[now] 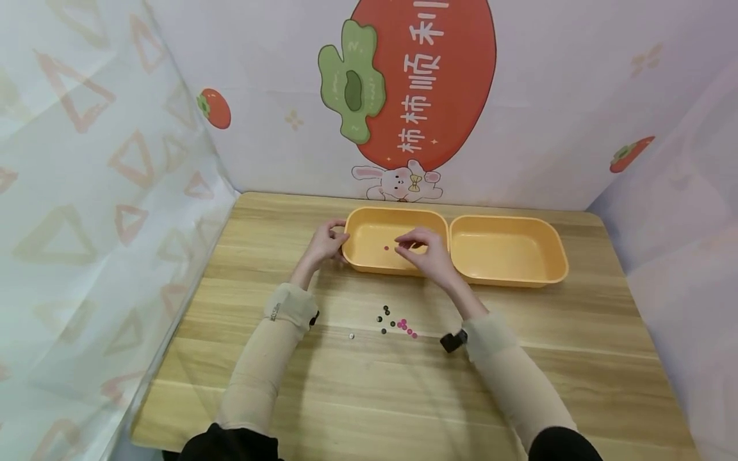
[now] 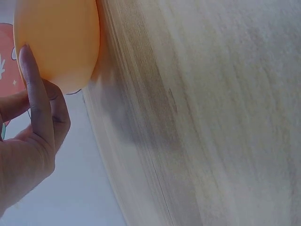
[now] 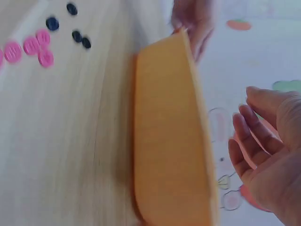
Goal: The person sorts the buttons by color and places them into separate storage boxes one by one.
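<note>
At the left end of the left orange tray (image 1: pixel 359 258), my left hand (image 1: pixel 327 242) holds the rim. One finger of it lies along the tray's outer end wall (image 2: pixel 70 61) in the left wrist view. My right hand (image 1: pixel 425 253) hovers over the inside of this tray, fingers loosely bent and thumb apart from them; the right wrist view shows nothing between the fingertips. A small pinkish-red button (image 1: pixel 386 248) is seen against the tray floor, just left of the right fingertips. Nearer me on the table lie several black buttons (image 1: pixel 384 331) and several pink buttons (image 1: pixel 410 331).
A second orange tray (image 1: pixel 507 250) stands against the right end of the first. One whitish button (image 1: pixel 352 336) sits left of the black ones on the wooden table (image 1: pixel 369 397). Behind the trays rises a printed backdrop (image 1: pixel 542 128), with patterned cloth (image 1: pixel 104 192) along the left side.
</note>
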`<state>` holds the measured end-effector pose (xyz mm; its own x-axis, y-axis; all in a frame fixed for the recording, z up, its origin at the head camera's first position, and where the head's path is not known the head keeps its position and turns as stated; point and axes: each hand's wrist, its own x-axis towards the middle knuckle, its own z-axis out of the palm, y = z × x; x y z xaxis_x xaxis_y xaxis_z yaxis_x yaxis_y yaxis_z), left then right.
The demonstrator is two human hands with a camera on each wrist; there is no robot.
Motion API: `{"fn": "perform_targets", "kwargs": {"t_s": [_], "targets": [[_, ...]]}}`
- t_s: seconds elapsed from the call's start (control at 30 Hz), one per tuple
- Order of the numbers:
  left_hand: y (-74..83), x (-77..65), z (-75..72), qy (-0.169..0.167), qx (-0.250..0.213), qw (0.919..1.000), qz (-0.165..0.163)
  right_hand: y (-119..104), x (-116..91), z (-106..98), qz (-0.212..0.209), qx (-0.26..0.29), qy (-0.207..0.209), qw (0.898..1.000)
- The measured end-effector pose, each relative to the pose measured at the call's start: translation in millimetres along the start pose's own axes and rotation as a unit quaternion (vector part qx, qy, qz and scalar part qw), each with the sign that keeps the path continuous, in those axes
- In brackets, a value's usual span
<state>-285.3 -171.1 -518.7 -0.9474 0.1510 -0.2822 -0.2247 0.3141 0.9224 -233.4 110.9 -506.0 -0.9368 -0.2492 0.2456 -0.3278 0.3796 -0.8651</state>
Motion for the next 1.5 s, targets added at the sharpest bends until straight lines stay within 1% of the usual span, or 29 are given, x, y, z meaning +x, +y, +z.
{"fn": "perform_targets", "kwargs": {"t_s": [0.07, 0.13, 0.23, 0.27, 0.4, 0.5, 0.57, 0.63, 0.77, 0.87, 1.03, 1.3, 1.4, 1.5], "targets": [[1.3, -0.5, -0.5, 0.002, 0.003, 1.0, 0.004, -9, -16, -5, -0.012, 0.008, 0.011, 1.0], [2.3, -0.5, -1.0, 0.002, 0.004, 1.0, 0.006, -14, -32, -11, -0.015, 0.018, 0.011, 1.0], [3.2, -0.9, -1.1, 0.003, 0.006, 1.0, 0.004, -14, -53, -15, -0.018, 0.015, -0.009, 1.0], [3.2, -1.3, -1.0, 0.003, 0.008, 1.0, 0.002, -13, -61, -16, -0.019, 0.013, -0.022, 0.999], [2.5, -3.6, 0.2, 0.003, 0.011, 0.9999, -0.002, 3, -90, -12, -0.01, -0.027, -0.08, 0.996], [2.0, -6.1, 1.6, 0.001, 0.011, 0.9999, -0.003, 16, -109, -4, 0.012, -0.047, -0.118, 0.992], [0.5, -6.8, 2.0, 0.0, 0.01, 0.9999, -0.004, 23, -119, 1, 0.019, -0.044, -0.134, 0.99], [-0.7, -7.4, 2.6, -0.001, 0.008, 1.0, -0.005, 28, -126, 5, 0.025, -0.033, -0.139, 0.989], [-1.9, -8.2, 3.3, 0.0, 0.002, 1.0, -0.002, 33, -133, 11, 0.029, -0.022, -0.128, 0.991], [-1.0, -8.8, 3.3, 0.001, -0.001, 1.0, 0.0, 34, -135, 14, 0.023, -0.023, -0.121, 0.992], [0.7, -9.1, 2.4, 0.003, -0.001, 1.0, 0.001, 36, -137, 21, -0.001, -0.048, -0.113, 0.992], [1.0, -13.5, 3.2, 0.0, 0.003, 1.0, 0.001, 37, -141, 33, -0.024, -0.084, -0.061, 0.994], [0.6, -13.9, 3.4, -0.001, 0.0, 1.0, 0.002, 35, -140, 34, -0.021, -0.094, -0.061, 0.994], [0.9, -13.6, 3.8, 0.0, 0.0, 1.0, 0.005, 34, -139, 33, -0.011, -0.093, -0.072, 0.993]]}}
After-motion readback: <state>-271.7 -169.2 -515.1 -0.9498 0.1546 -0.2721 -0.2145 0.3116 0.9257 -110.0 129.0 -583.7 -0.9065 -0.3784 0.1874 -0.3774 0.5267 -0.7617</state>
